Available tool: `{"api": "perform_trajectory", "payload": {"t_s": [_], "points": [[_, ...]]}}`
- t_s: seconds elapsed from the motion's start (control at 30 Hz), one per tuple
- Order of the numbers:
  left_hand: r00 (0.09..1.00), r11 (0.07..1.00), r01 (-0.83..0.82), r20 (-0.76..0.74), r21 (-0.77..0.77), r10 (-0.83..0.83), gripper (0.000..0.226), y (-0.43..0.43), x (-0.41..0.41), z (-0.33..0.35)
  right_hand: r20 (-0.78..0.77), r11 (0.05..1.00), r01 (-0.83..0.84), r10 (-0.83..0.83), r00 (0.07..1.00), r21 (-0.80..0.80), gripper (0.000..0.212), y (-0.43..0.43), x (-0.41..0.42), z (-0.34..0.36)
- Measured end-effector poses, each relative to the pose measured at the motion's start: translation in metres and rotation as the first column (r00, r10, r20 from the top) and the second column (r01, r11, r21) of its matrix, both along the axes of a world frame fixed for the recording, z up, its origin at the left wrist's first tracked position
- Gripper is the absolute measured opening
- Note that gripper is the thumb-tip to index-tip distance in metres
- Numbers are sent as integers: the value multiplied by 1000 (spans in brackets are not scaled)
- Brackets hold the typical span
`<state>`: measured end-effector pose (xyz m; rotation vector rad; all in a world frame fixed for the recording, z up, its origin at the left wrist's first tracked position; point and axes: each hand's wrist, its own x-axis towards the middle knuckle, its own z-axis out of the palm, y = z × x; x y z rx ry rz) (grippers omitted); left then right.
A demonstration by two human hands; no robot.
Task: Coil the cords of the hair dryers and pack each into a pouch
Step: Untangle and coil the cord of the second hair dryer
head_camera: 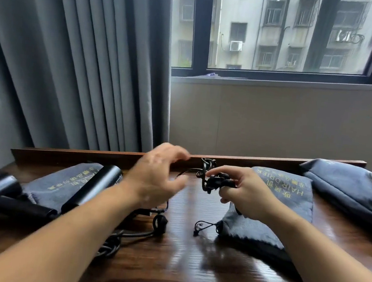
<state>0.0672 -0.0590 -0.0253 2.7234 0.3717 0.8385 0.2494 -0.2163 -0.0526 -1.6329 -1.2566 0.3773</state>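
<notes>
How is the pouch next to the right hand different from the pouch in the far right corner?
The near pouch, by the right hand, lies flatter; the corner pouch bulges, as if filled. The near pouch shows yellow writing; the corner pouch shows a faint round mark. The near pouch's drawstring trails onto the table; none shows on the corner pouch. Both are dark blue-grey cloth.

Your right hand (pixel 246 192) pinches the cord bundle (pixel 212 179) between thumb and curled fingers, with the forearm reaching in from the bundle's lower right. Your left hand (pixel 158 176) hovers just left of the bundle, back up, fingers spread and loosely bent, blurred. Its forearm stretches in from the lower left.
</notes>
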Motion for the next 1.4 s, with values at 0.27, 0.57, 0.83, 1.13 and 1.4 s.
{"api": "perform_trajectory", "payload": {"t_s": [0.27, 0.57, 0.83, 1.13, 1.4], "points": [[988, 967, 137, 96, -213, -119, 40, -6, 48, -37, 34, 985, -164, 166, 985, -60, 45, 22, 8, -5], [994, 908, 55, 109, -414, -10, 23, 9, 39, -65, 207, 963, 245, -264, 942, 115, 23, 19, 16, -23], [980, 865, -34, 155, -501, 128, 2, 1, 38, -62, -50, 979, 151, -146, 988, 138, 24, 10, 1, -23], [943, 397, 242, 311, -885, 118, 32, -12, 40, -63, 114, 945, 262, -287, 951, 196, 19, 21, -20, -31], [831, -111, 557, 554, -823, 59, 42, -14, 38, -53, -52, 898, 313, -313, 948, 309, 20, 16, -11, -25]]}}
